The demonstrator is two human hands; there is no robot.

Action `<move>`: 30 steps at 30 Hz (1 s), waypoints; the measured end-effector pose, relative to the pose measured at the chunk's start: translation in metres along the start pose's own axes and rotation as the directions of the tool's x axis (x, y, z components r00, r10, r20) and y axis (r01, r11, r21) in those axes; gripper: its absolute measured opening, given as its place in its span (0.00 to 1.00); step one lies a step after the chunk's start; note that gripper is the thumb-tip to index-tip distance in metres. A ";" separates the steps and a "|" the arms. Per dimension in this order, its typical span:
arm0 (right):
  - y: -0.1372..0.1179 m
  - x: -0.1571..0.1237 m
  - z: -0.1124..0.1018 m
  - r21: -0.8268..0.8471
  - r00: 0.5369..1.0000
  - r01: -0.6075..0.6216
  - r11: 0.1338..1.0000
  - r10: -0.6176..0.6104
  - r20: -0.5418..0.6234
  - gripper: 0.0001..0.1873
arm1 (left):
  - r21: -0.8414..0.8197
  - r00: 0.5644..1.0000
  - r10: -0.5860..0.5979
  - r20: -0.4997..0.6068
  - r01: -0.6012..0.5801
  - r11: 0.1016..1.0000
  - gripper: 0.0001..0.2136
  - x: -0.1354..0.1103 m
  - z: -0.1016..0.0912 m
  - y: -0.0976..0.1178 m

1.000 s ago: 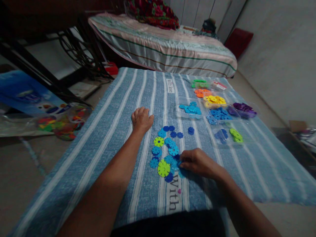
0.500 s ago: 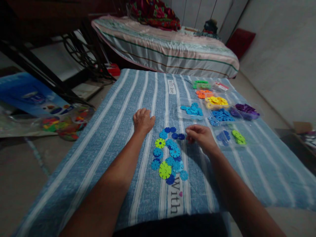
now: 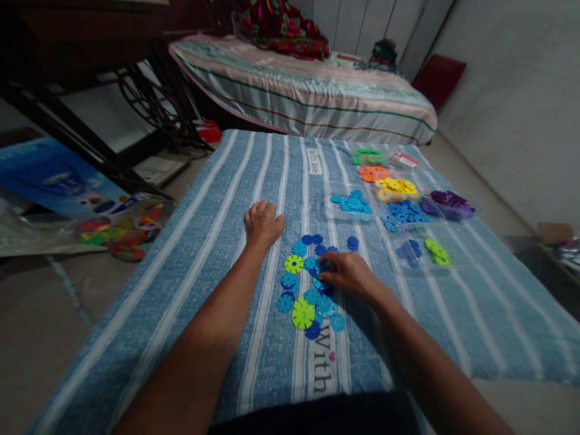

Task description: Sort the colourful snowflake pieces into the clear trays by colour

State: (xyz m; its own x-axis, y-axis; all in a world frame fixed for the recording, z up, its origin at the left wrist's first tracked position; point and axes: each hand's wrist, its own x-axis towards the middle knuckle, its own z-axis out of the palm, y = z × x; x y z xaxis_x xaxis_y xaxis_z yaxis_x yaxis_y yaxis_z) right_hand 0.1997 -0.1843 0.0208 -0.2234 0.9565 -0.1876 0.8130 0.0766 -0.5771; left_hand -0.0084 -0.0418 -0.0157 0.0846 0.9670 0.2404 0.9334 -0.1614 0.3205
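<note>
My left hand (image 3: 264, 223) lies on the striped cloth with its fingers spread, to the left of a loose figure laid out from notched plastic discs. My right hand (image 3: 347, 272) reaches into the figure's right side, thumb and fingertips closing on a blue notched disc (image 3: 322, 267) that they partly cover. Light blue discs (image 3: 289, 280) and dark blue discs (image 3: 312, 330) make up most of the figure. Two lime-green discs, an upper one (image 3: 294, 264) and a larger lower one (image 3: 302, 313), lie among them. One dark blue disc (image 3: 352, 243) sits apart, beyond my right hand.
Clear trays of sorted discs stand at the right: light blue (image 3: 352, 204), yellow (image 3: 397, 188), purple (image 3: 451, 203), and lime-green (image 3: 437, 251). The striped cloth (image 3: 217, 199) covers the work surface. A bed (image 3: 308, 96) is behind; bagged colourful pieces (image 3: 122, 229) lie at the left.
My right hand has moved left and toward me, into the disc figure. A dark blue disc now shows where that hand was. My left hand stays in place.
</note>
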 end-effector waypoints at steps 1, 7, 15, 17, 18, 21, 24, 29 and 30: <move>0.001 -0.001 0.000 0.042 1.000 -0.002 0.999 0.003 -0.008 0.13 | 0.001 1.000 -0.001 -0.001 0.001 1.000 0.16 0.000 0.000 0.000; 0.012 0.000 0.000 0.504 0.999 -0.003 0.864 -0.018 0.038 0.07 | 0.018 1.000 0.002 0.001 -0.002 1.000 0.16 0.000 -0.001 0.000; 0.018 0.029 -0.034 0.906 0.874 0.184 0.382 0.358 -0.328 0.21 | 0.026 1.000 0.006 -0.015 -0.005 1.000 0.17 0.001 -0.001 -0.001; 0.018 0.032 -0.036 0.908 0.837 0.189 0.374 0.423 -0.349 0.23 | 0.033 1.000 0.002 -0.009 -0.001 0.999 0.18 0.002 -0.001 -0.001; 0.018 0.031 -0.035 0.899 0.845 0.156 0.409 0.416 -0.336 0.24 | 0.036 1.000 -0.002 -0.002 0.002 0.999 0.19 0.002 -0.001 -0.001; 0.018 0.020 -0.021 0.829 0.925 0.032 0.559 0.298 -0.236 0.22 | 0.040 1.000 -0.008 0.014 0.007 0.999 0.20 0.002 -0.002 -0.001; 0.013 0.003 -0.007 0.632 0.991 -0.029 0.775 0.106 -0.084 0.16 | 0.041 1.000 -0.016 0.019 0.015 0.999 0.20 0.002 -0.002 0.000; -0.012 -0.018 -0.002 -0.016 0.997 -0.039 0.999 0.040 0.059 0.21 | 0.044 0.999 -0.022 0.032 0.020 0.999 0.20 0.004 -0.003 0.000; -0.018 -0.019 -0.002 -0.110 0.996 -0.059 0.992 0.066 0.063 0.23 | 0.047 0.999 -0.018 0.038 0.016 0.999 0.20 0.004 -0.004 0.001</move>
State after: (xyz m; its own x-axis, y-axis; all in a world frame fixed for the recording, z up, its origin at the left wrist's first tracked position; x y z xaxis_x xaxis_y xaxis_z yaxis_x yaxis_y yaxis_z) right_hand 0.1902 -0.2032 0.0361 -0.2029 0.9397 -0.2752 0.8789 0.0508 -0.4743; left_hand -0.0088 -0.0385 -0.0111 0.0807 0.9765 0.1999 0.9500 -0.1360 0.2810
